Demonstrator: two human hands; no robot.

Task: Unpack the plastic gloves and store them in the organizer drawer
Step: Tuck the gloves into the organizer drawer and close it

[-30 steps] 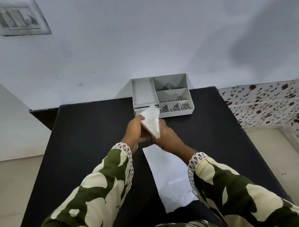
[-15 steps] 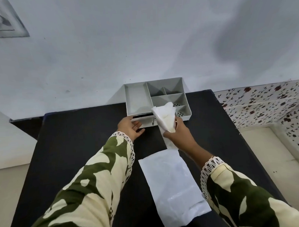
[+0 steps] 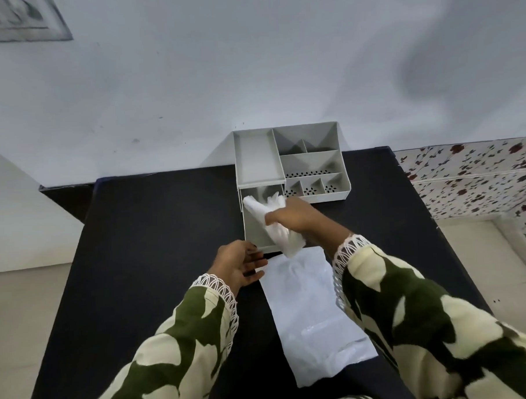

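Observation:
A grey organizer stands at the far edge of the black table, against the wall. Its drawer is pulled out toward me and open. My right hand is shut on a bundle of translucent white plastic gloves and holds it over the open drawer, one end inside it, the other hanging past the drawer front. My left hand rests at the drawer's front left corner, fingers apart, touching its front edge. The flat white plastic packet lies on the table in front of the drawer.
The black table ends at a white wall behind the organizer. A floral tiled ledge runs along the right. Pale floor shows to the left and right of the table.
The drawer has come out of the organizer, drawn toward me by my left hand. My right hand has carried the gloves left and down over the open drawer.

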